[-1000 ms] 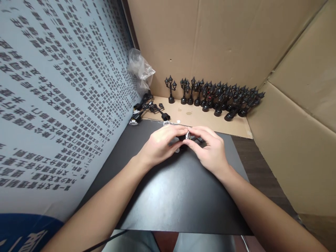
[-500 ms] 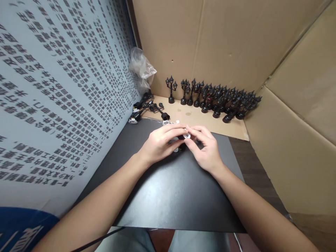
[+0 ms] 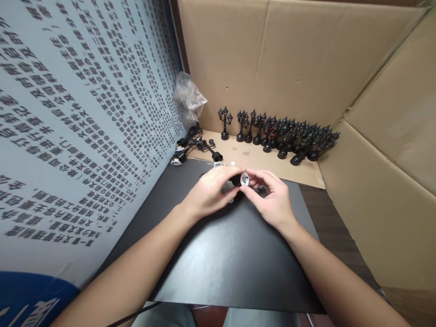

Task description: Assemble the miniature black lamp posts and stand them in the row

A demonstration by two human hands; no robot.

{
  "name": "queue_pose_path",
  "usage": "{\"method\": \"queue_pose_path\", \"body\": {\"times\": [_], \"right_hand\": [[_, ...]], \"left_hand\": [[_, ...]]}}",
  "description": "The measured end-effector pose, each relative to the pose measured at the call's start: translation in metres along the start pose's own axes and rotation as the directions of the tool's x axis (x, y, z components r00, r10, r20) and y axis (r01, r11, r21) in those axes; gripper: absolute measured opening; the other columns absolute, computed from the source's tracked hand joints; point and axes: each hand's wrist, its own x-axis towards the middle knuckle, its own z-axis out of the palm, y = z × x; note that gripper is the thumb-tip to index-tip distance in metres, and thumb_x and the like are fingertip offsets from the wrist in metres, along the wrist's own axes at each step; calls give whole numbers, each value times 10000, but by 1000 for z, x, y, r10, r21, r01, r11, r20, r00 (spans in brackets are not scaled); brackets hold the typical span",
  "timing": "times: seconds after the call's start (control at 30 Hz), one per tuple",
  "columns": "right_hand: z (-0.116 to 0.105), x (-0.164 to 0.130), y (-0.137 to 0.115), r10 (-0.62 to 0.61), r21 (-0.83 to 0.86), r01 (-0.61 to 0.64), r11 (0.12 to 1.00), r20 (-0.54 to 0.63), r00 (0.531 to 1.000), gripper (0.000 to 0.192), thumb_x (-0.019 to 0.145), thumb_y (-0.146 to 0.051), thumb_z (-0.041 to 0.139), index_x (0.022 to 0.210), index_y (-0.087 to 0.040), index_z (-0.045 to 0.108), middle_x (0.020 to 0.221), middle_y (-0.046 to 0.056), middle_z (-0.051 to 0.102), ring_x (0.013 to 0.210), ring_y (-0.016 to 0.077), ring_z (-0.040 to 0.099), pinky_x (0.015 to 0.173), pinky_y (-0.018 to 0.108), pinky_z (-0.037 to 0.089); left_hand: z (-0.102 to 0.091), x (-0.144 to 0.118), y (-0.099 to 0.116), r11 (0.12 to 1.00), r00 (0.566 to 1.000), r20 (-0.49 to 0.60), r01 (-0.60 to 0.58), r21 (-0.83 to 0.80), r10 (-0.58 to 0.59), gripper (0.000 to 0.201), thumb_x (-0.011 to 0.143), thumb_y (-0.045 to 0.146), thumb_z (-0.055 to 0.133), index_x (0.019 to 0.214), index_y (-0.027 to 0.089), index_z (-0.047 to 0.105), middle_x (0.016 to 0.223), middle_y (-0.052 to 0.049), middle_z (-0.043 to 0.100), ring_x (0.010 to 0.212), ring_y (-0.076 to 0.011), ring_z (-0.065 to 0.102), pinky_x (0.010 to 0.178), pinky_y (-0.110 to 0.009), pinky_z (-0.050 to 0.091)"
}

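Over the dark table my left hand (image 3: 211, 191) is closed around the black base of a miniature street lamp (image 3: 235, 180), with most of the lamp hidden by the fingers. My right hand (image 3: 273, 196) pinches a small round white base cover (image 3: 244, 179) at its rim, right at the open end of the lamp base. Whether the cover is seated in the base cannot be made out. Another white round piece (image 3: 218, 164) with a thin wire lies just beyond my left hand, and other small parts are partly hidden under the hands.
Many black miniature street lamps (image 3: 282, 136) stand along the back on a cardboard sheet (image 3: 238, 152). Several more lie on their sides at the left (image 3: 194, 145), near a clear plastic bag (image 3: 189, 97). Cardboard walls (image 3: 299, 54) and a printed panel (image 3: 85, 113) enclose the table (image 3: 218, 263).
The white cover has turned so that its round face shows more fully. Both hands stay close together at the lamp base, and the camera view has shifted slightly.
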Motion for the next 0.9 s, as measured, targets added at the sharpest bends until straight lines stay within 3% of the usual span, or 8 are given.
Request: {"method": "queue_pose_path", "body": {"times": [0.1, 0.23, 0.43, 0.57, 0.67, 0.8, 0.9], "right_hand": [[1, 0, 4, 110, 135, -111, 985, 15, 994, 402, 862, -309, 831, 1245, -221, 749, 1092, 75, 756, 871, 185, 684, 868, 386, 605], [0, 4, 7, 270, 368, -274, 889, 64, 961, 493, 857, -390, 827, 1300, -208, 713, 1132, 92, 748, 948, 198, 699, 833, 357, 609], [-5, 9, 5, 389, 536, -377, 756, 96, 916, 457, 905, -426, 725, 1308, -210, 704, 1191, 104, 716, 921, 199, 693, 700, 311, 572], [-3, 7, 3, 338, 540, -357, 762, 138, 931, 363, 933, -443, 680, 1198, -197, 698, 1074, 94, 716, 860, 201, 688, 693, 327, 574], [-2, 2, 0, 253, 507, -303, 807, 166, 953, 356, 980, -468, 615, 1213, -203, 664, 1051, 99, 730, 854, 212, 705, 709, 347, 591], [-5, -5, -10, 43, 341, -70, 937, 88, 995, 324, 976, -395, 647, 1255, -233, 676, 1196, 116, 753, 1030, 257, 725, 894, 424, 611], [-7, -7, -18, -132, 213, 116, 970, 63, 989, 306, 952, -309, 645, 1250, -259, 694, 1250, 107, 739, 1140, 290, 703, 957, 471, 598]], "left_hand": [[0, 0, -2, 998, 999, 23, -25, 51, 23, 420, 957, 187, 721, 1364, 193, 617, 1255, -111, 773, 1188, -245, 739, 1078, -425, 587], [-1, -1, -3, 998, 1000, 30, 1, 57, -3, 459, 962, 188, 686, 1411, 181, 590, 1325, -132, 747, 1256, -273, 715, 1112, -456, 575], [-3, -1, 1, 998, 998, -24, 58, -40, -59, 389, 931, 176, 714, 1310, 187, 624, 1260, -119, 747, 1205, -239, 729, 1084, -381, 594], [1, -1, 4, 979, 978, -143, 128, -157, -151, 420, 852, 182, 788, 1243, 191, 634, 1171, -105, 754, 1066, -222, 759, 991, -360, 632], [3, 0, 6, 927, 948, -160, 216, -305, -274, 464, 828, 179, 787, 1259, 179, 617, 1127, -106, 751, 973, -204, 775, 893, -322, 654], [3, 1, 9, 869, 933, -135, 250, -428, -335, 443, 828, 166, 770, 1237, 185, 601, 1102, -100, 755, 982, -205, 785, 852, -296, 658], [2, 1, 9, 862, 937, -130, 236, -448, -324, 448, 811, 157, 782, 1216, 190, 595, 1105, -99, 757, 971, -201, 789, 847, -292, 660]]}}
